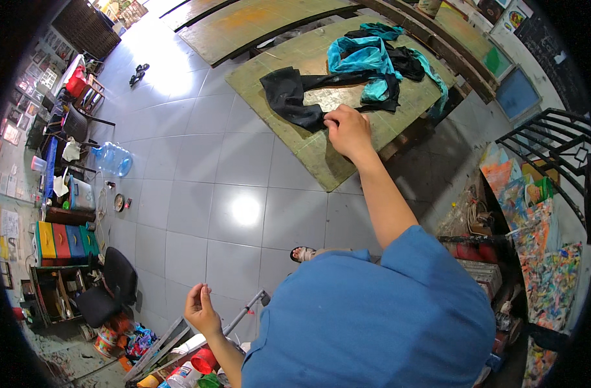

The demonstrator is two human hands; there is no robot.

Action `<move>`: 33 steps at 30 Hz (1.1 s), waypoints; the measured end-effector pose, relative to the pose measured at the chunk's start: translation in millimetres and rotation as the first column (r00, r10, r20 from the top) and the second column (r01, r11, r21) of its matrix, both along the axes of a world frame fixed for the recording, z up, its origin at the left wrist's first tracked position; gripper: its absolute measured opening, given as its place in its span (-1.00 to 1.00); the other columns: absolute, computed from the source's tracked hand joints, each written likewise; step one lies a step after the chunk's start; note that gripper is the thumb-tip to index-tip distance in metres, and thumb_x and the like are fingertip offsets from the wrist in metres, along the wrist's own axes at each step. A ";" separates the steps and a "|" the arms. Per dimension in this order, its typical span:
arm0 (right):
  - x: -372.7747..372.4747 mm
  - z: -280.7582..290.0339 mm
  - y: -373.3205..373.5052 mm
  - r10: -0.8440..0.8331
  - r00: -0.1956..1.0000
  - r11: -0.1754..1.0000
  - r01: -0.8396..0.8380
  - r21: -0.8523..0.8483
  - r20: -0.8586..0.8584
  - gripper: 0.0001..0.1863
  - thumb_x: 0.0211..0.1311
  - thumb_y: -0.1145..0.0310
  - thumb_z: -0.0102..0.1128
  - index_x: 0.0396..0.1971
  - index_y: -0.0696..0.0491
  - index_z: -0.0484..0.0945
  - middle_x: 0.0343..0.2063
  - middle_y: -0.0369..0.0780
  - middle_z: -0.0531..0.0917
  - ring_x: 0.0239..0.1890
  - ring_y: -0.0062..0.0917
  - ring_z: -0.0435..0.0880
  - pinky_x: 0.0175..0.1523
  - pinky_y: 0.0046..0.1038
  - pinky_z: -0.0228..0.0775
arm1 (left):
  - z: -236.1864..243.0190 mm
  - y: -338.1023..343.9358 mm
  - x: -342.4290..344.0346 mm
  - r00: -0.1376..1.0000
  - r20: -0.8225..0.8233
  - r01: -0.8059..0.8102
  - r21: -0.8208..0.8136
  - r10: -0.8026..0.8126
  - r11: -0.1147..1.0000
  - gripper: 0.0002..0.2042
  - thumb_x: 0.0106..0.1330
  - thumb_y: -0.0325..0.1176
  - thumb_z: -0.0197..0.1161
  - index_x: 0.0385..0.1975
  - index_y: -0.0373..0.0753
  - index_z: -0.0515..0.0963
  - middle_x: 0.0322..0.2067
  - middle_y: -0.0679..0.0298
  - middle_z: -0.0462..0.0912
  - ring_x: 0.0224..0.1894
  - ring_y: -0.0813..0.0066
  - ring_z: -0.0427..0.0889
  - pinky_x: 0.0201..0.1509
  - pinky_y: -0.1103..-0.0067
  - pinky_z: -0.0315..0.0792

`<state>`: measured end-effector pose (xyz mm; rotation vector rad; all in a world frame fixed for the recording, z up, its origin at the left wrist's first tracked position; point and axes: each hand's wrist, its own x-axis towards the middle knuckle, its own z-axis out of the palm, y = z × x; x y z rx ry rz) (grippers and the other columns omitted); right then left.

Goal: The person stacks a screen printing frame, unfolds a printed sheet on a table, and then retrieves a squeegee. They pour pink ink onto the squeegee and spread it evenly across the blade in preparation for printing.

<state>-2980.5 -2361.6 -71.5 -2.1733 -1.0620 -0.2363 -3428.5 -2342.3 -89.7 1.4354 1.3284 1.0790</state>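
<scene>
My right hand (350, 131) reaches over the near part of a worn greenish table (321, 165). Its fingers are pinched on the near edge of a black cloth (284, 94). That cloth lies spread in a bent strip, with bare tabletop showing inside the bend. Joined to it or lying against it is a bunched turquoise cloth (357, 53); I cannot tell which. Part of the turquoise fabric hangs over the table's right edge. Away from the table, my left hand (203, 313) is held low on the left with its fingers curled to the thumb and nothing visible in them.
Grey metal rails (234, 321) and paint containers (203, 361) stand below my left hand. A black chair (119, 277), coloured drawers (65, 239) and a large water bottle (113, 160) are along the left. A black metal rack (547, 139) stands at the right.
</scene>
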 end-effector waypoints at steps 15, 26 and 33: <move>11.7 31.6 -21.6 -0.066 0.996 0.860 0.089 0.503 -0.064 -0.77 -0.15 0.57 0.20 -0.37 0.12 0.52 -0.46 -0.22 0.52 -0.43 -0.57 0.50 -0.30 -0.63 0.31 | -13.2 1.6 -4.9 0.994 -0.039 -0.106 -0.008 0.105 0.994 -0.85 0.16 -0.52 0.11 -0.30 -0.43 0.46 -0.38 0.19 0.54 -0.34 0.53 0.53 -0.22 0.62 0.47; -256.4 -32.6 46.6 0.767 0.161 0.469 -0.801 0.371 -0.621 -0.93 -0.06 0.63 0.03 -0.51 0.17 0.41 -0.53 -0.36 0.40 -0.49 -0.74 0.35 -0.38 -0.71 0.21 | -10.6 -144.1 -80.9 0.770 -0.065 -0.637 -0.062 0.634 0.768 -0.92 0.05 -0.46 0.24 -0.49 -0.33 0.56 -0.59 0.38 0.55 -0.58 0.76 0.40 -0.56 0.77 0.28; -371.5 -31.9 60.2 0.734 -0.316 -0.143 -0.937 0.318 -0.601 -0.65 -0.13 0.71 -0.02 -0.25 0.11 0.39 -0.31 -0.30 0.42 -0.31 -0.63 0.44 -0.22 -0.63 0.31 | -41.8 -287.8 -68.0 0.192 -0.109 -0.981 -0.034 0.975 0.190 -0.83 0.04 -0.56 0.20 -0.34 -0.29 0.46 -0.62 0.44 0.42 -0.62 0.80 0.28 -0.56 0.79 0.18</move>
